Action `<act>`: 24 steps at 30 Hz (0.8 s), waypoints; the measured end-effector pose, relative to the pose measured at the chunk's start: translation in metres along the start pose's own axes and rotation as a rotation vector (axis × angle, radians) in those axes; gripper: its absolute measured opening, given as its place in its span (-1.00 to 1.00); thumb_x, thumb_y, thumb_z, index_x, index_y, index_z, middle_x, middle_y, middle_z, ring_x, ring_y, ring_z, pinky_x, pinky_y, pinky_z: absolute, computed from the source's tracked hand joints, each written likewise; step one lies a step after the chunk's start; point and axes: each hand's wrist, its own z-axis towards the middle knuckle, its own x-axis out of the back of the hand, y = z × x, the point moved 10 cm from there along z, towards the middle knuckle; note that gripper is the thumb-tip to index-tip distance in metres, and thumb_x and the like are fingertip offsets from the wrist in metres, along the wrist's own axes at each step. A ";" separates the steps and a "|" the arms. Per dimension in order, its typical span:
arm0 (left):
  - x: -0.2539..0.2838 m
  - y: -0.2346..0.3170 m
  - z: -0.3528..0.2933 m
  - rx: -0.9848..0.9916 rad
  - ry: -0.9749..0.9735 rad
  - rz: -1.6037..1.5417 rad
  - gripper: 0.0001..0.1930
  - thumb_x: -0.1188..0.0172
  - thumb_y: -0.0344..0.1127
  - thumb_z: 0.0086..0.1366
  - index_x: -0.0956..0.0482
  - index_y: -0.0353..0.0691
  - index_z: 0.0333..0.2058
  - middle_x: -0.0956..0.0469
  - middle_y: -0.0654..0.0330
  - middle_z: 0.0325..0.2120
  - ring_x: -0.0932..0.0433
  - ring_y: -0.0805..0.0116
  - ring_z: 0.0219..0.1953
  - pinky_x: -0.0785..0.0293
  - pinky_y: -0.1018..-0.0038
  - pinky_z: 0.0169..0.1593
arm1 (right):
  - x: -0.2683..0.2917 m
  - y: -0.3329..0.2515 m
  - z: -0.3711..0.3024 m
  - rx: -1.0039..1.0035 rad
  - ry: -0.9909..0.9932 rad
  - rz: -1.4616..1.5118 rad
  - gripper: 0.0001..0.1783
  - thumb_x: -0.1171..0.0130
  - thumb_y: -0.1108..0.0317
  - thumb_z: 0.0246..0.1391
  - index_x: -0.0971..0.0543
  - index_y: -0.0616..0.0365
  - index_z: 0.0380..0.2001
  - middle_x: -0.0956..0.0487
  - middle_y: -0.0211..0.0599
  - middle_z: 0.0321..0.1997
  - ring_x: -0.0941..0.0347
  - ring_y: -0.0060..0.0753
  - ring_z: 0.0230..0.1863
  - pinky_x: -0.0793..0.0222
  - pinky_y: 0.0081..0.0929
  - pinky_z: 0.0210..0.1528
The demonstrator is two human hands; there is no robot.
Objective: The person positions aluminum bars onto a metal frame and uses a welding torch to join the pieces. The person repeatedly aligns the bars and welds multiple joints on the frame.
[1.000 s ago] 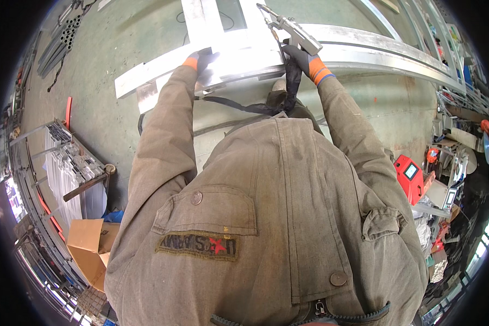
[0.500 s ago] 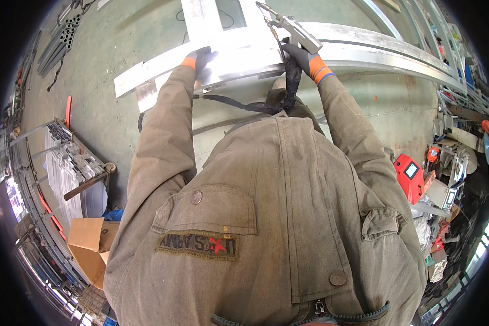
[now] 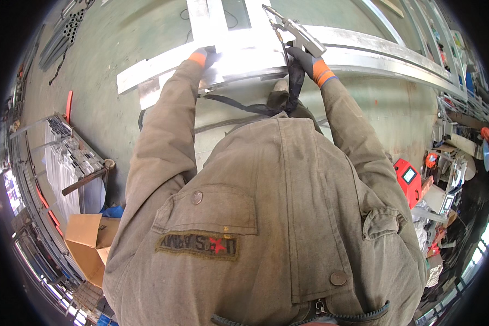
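My right hand, in a dark glove with an orange cuff, is closed round the grip of a metal handheld welding gun. The gun's thin nozzle points up and left over a silvery metal frame. A black-wrapped cable hangs from the gun and runs off to the left. My left hand, gloved alike, is closed on the frame's near beam, left of the gun. Strong white glare on the beams between my hands hides part of its fingers and the joint there.
Upright beams of the frame reach away at the top. At the left stand a rack of stacked metal profiles and an open cardboard box. A red device with a small screen sits at the right beside cluttered parts. Bundled tubes lie far left.
The view has shifted slightly, so the frame, gun and both hands appear a little to the right and lower. Both hands keep their holds.
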 end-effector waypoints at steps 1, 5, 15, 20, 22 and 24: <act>0.000 -0.001 0.001 0.010 0.026 0.063 -0.41 -0.27 0.14 0.34 -0.63 -0.13 0.18 -0.65 0.07 0.15 -0.59 0.09 0.18 -0.46 0.26 0.27 | -0.001 -0.002 0.000 0.016 -0.008 0.012 -0.61 -0.35 0.10 0.15 -0.69 0.13 -0.06 -0.64 -0.32 -0.18 -0.56 -0.44 -0.15 -0.53 -0.41 -0.12; 0.009 -0.011 -0.033 0.119 0.372 0.005 -0.34 -0.47 0.10 0.19 -0.68 -0.24 0.14 -0.75 0.08 -0.03 -0.67 0.23 0.04 -0.50 0.33 0.16 | -0.003 -0.003 0.002 0.025 -0.014 0.026 -0.65 -0.34 0.12 0.16 -0.67 0.12 -0.10 -0.62 -0.37 -0.22 -0.54 -0.48 -0.19 -0.51 -0.41 -0.17; -0.088 -0.019 -0.135 0.135 0.585 -0.685 -0.50 -0.18 -0.13 0.41 -0.57 -0.15 0.27 -0.56 -0.11 0.15 -0.56 -0.05 0.19 -0.48 0.23 0.27 | -0.001 0.004 0.004 0.018 -0.010 0.036 -0.60 -0.35 0.14 0.19 -0.67 0.19 -0.03 -0.62 -0.37 -0.19 -0.55 -0.48 -0.19 -0.52 -0.45 -0.15; -0.098 0.009 -0.147 0.188 0.624 -0.169 -0.38 -0.17 -0.12 0.38 -0.41 0.02 0.41 -0.41 -0.20 0.30 -0.47 -0.22 0.26 -0.41 0.17 0.35 | -0.001 0.004 0.004 0.009 -0.048 0.014 -0.60 -0.33 0.17 0.22 -0.66 0.22 0.01 -0.64 -0.34 -0.17 -0.58 -0.45 -0.18 -0.55 -0.45 -0.14; -0.094 0.014 -0.147 0.118 0.607 -0.125 -0.37 -0.17 -0.10 0.41 -0.38 0.04 0.43 -0.52 -0.19 0.18 -0.58 -0.15 0.11 -0.53 0.15 0.19 | -0.003 0.007 0.003 -0.039 -0.073 0.080 -0.59 -0.32 0.18 0.23 -0.65 0.22 0.03 -0.64 -0.33 -0.16 -0.58 -0.46 -0.19 -0.55 -0.46 -0.15; -0.093 0.004 -0.143 0.103 0.546 -0.463 -0.36 -0.16 -0.07 0.44 -0.33 0.07 0.46 -0.61 -0.14 0.04 -0.65 -0.04 -0.07 -0.61 0.17 0.00 | -0.003 0.009 0.003 -0.092 -0.058 0.082 -0.59 -0.31 0.20 0.25 -0.64 0.22 0.06 -0.64 -0.32 -0.17 -0.58 -0.46 -0.22 -0.56 -0.48 -0.17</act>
